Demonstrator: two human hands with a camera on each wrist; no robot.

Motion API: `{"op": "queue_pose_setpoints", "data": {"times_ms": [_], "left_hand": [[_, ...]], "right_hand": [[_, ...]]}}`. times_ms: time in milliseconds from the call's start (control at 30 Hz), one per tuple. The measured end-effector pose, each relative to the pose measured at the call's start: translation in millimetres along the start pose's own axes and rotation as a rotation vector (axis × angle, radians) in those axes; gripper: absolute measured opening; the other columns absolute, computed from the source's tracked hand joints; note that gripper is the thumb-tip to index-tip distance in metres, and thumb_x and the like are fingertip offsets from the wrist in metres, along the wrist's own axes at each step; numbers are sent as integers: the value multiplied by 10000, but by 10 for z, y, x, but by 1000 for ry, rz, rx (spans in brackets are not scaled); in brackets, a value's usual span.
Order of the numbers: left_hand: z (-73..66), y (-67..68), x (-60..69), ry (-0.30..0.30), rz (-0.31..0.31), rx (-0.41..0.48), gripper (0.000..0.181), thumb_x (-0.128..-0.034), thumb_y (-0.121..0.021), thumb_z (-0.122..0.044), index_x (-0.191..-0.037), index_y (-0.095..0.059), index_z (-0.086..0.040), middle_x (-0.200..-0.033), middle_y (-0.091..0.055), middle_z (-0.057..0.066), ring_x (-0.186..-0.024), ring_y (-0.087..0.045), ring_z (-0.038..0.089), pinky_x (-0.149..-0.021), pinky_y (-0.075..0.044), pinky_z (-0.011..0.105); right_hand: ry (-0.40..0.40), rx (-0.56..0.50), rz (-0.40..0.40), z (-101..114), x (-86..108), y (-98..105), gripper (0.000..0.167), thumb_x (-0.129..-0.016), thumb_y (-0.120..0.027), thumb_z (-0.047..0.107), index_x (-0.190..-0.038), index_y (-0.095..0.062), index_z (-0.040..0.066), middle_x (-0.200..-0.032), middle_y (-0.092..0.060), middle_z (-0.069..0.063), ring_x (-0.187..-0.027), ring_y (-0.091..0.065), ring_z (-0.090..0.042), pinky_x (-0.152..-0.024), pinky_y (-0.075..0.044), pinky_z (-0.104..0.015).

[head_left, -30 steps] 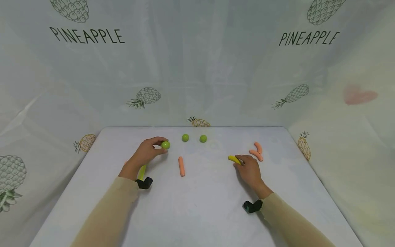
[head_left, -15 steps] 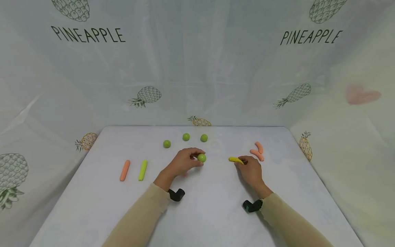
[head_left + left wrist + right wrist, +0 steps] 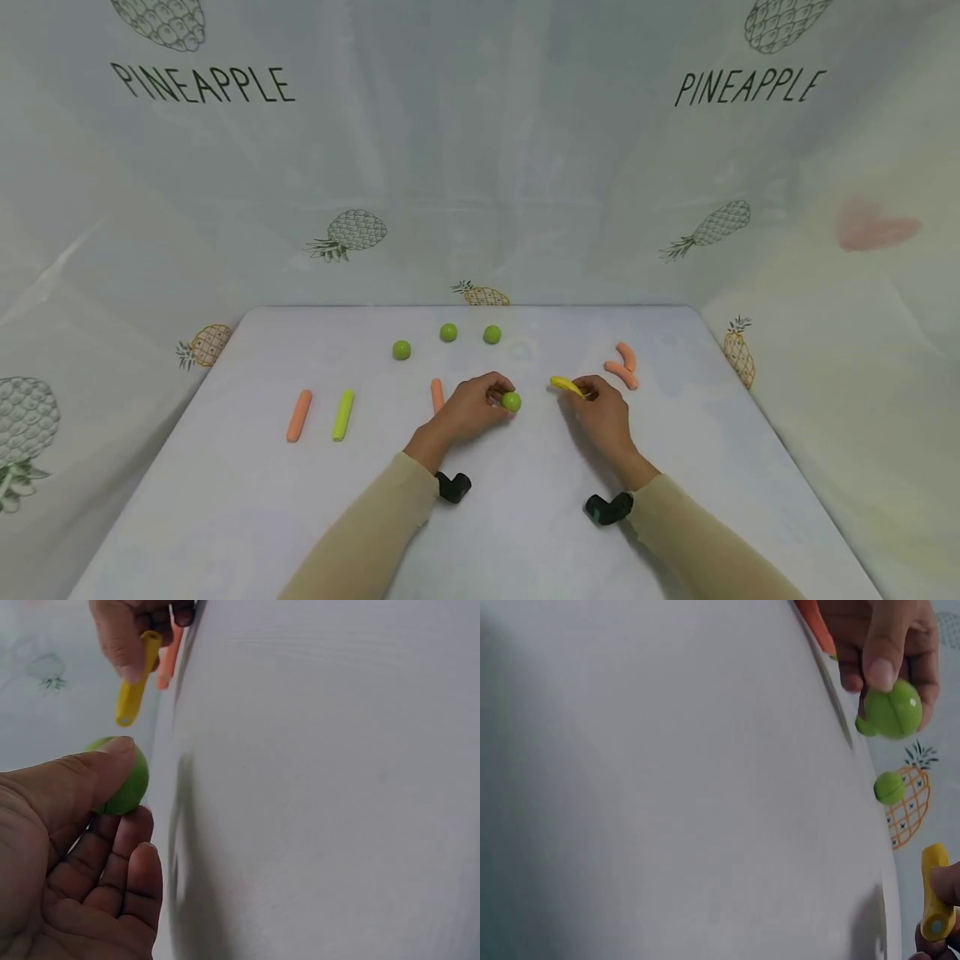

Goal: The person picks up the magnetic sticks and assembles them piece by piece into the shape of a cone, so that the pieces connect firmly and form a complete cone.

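Near the middle of the table, the left hand (image 3: 474, 408) pinches a green ball (image 3: 512, 402) between thumb and fingers. In the left wrist view the thumb lies over that ball (image 3: 129, 784), held above the white surface. To its right, the right hand (image 3: 606, 414) grips a yellow banana-shaped piece (image 3: 564, 384), whose end points left towards the ball. The right wrist view shows the yellow piece (image 3: 934, 896) at the right edge, with the left hand (image 3: 889, 645) and its ball farther up. The ball and the yellow piece are apart.
Three green balls (image 3: 448, 332) sit at the back of the white table (image 3: 517, 517). An orange stick (image 3: 299, 416) and a yellow-green stick (image 3: 342, 415) lie left. Another orange stick (image 3: 437, 393) is partly behind the left hand. Two curved orange pieces (image 3: 621, 374) lie right.
The left hand has moved right from beside the leftmost back ball to the middle, where it holds a ball near the right hand. The right hand has barely moved and still grips the yellow piece.
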State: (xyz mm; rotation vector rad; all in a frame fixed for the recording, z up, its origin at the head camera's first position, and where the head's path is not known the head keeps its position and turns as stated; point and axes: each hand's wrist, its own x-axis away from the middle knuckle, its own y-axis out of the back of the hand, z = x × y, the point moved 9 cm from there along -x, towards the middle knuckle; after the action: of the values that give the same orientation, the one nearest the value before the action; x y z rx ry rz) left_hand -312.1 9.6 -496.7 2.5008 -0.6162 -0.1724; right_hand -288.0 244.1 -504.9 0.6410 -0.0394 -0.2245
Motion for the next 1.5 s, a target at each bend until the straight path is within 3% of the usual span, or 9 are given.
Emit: {"op": "queue_pose_setpoints", "data": {"times_ms": [467, 967, 1267, 1500], "left_hand": [[39, -56, -34, -13, -16, -48, 314, -926, -818, -151, -1211, -705, -216, -1050, -706, -87, -945, -577, 126, -864, -477, 312], [21, -83, -36, 0, -17, -81, 393, -909, -846, -161, -1273, -698, -144, -1118, -695, -35, -1010, -607, 132, -922, -509, 329], [-8, -74, -51, -40, -34, -145, 367, -932, -822, -144, -1289, -743, -162, -1120, -647, -8, -994, -593, 119, -902, -512, 294], [-26, -90, -20, -62, -8, -139, 421, -965, -767, -86, -1364, -724, -213, -1273, -691, -19, -1071, -630, 127, -957, -527, 308]], "right_hand": [[31, 22, 74, 207, 171, -293, 201, -943, -780, 228, -1091, -767, 93, -919, -711, -44, -845, -577, -193, -744, -441, -318], [73, 80, 78, 262, 208, -337, 186, -932, -786, 225, -1043, -777, 75, -852, -706, -32, -779, -571, -176, -711, -444, -321], [83, 158, 93, 299, 280, -367, 179, -955, -759, 261, -990, -775, 86, -830, -712, 1, -756, -590, -145, -704, -461, -320], [125, 189, 103, 363, 418, -470, 164, -981, -718, 257, -946, -771, 105, -755, -695, 41, -682, -570, -109, -644, -460, -309]]}}
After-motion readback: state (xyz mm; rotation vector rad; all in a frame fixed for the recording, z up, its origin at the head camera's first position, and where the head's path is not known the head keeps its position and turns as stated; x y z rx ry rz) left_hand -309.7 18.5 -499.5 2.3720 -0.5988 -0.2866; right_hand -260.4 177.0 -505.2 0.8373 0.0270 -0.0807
